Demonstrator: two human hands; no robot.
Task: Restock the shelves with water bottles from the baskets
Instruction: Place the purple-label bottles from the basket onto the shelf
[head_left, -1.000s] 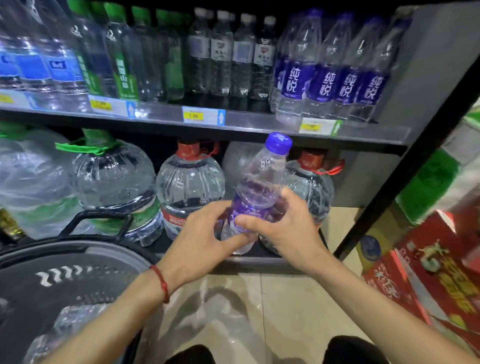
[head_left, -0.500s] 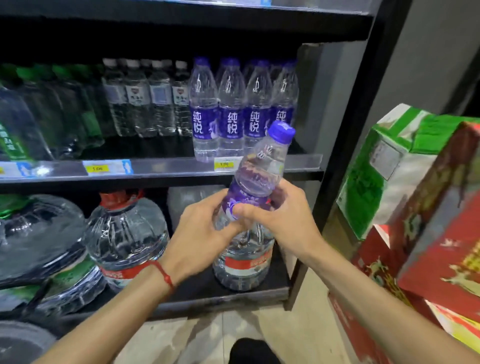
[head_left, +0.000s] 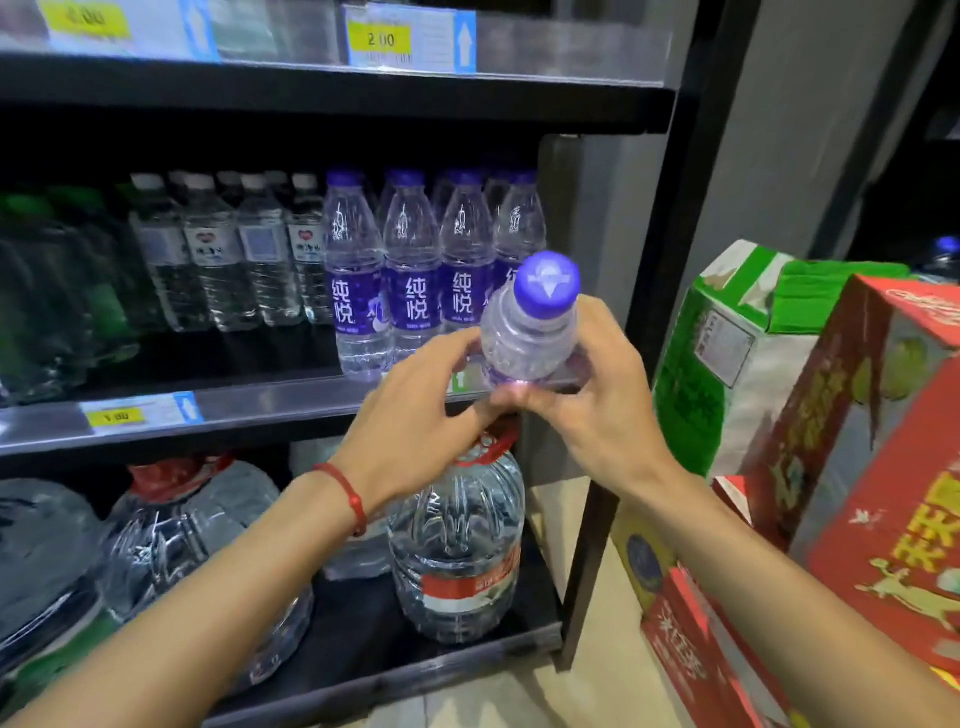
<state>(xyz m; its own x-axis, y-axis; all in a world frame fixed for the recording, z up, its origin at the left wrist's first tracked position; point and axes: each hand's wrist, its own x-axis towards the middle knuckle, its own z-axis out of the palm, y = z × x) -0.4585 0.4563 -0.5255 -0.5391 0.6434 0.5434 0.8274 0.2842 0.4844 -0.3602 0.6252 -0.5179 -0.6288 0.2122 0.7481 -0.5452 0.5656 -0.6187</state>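
While both hands meet in front of the shelving unit, a small water bottle (head_left: 524, 343) with a purple cap (head_left: 546, 283) sits between them, tipped so that the cap faces up and toward the camera. The left hand (head_left: 415, 415) grips the bottle's lower body from the left with curled fingers, and the right hand (head_left: 597, 400) wraps it from the right, thumb along the near side. The bottle hangs in the air just in front of the right end of the middle shelf (head_left: 291, 410), not resting on it, and hides part of the shelf's front edge. A red cord bracelet (head_left: 348, 493) circles the left wrist. Behind the held bottle, a row of purple-labelled bottles (head_left: 410, 291) stands upright on that shelf, with white-capped bottles (head_left: 218, 260) to their left and blurred green-labelled bottles (head_left: 52, 291) further left. A yellow price tag (head_left: 117, 415) is fixed to the shelf edge, and another tag reading 2.00 (head_left: 382, 40) is on the shelf above. On the bottom shelf stand large water jugs (head_left: 457, 561) with red labels and red tops. To the right of the black upright (head_left: 654, 260), a green and white carton (head_left: 727, 353) leans beside stacked red cartons (head_left: 883, 441) on the pale floor (head_left: 597, 691).
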